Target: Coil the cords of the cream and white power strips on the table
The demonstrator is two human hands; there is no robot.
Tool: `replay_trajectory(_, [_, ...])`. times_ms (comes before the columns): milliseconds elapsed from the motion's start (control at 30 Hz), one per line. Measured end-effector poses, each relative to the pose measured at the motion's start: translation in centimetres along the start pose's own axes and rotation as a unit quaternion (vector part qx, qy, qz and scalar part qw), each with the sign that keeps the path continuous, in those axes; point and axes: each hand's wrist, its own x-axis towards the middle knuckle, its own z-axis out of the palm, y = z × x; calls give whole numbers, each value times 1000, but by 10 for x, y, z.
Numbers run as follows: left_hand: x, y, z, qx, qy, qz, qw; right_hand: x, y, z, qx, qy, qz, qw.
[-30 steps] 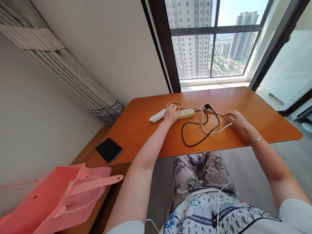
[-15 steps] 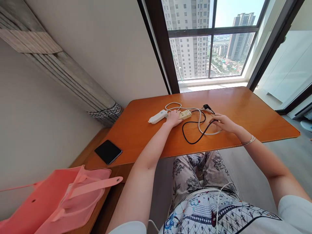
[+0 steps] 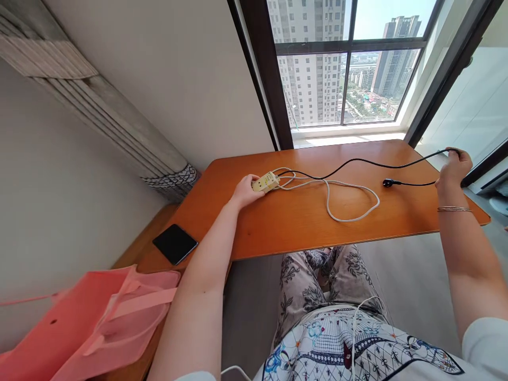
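Observation:
My left hand [image 3: 243,191] is closed around a pale yellow power strip [image 3: 265,181] at the back left of the orange table [image 3: 301,222]. A white cord [image 3: 349,211] loops from the strip across the tabletop. My right hand [image 3: 452,168], raised near the table's right end, is closed on a black cable [image 3: 357,161] that stretches taut from the strip. The cable's black plug [image 3: 388,183] hangs just left of that hand, close above the table.
A black phone [image 3: 175,243] lies on the table's near left corner. A pink bag [image 3: 91,323] sits on a lower wooden surface at bottom left. A large window [image 3: 341,63] stands behind the table, a rolled grey mat [image 3: 119,132] leans on the left wall.
My right hand has pulled the black cable far to the right and lifted it, straightening its loop. My left hand has slid the power strip left and gripped it; the white end is now hidden.

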Motion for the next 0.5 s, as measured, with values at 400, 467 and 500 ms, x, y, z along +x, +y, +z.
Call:
replay_trajectory(400, [-23, -59, -20, -11, 198, -136, 971, -39, 3, -33, -139, -161, -119, 970])
replay_trajectory(467, [-21, -67, -19, -25, 204, -143, 968, -42, 1, -32, -148, -170, -101, 969])
replay_trajectory(500, [-20, -70, -18, -34, 205, -146, 967, -43, 1, -31, -151, -176, -84, 969])
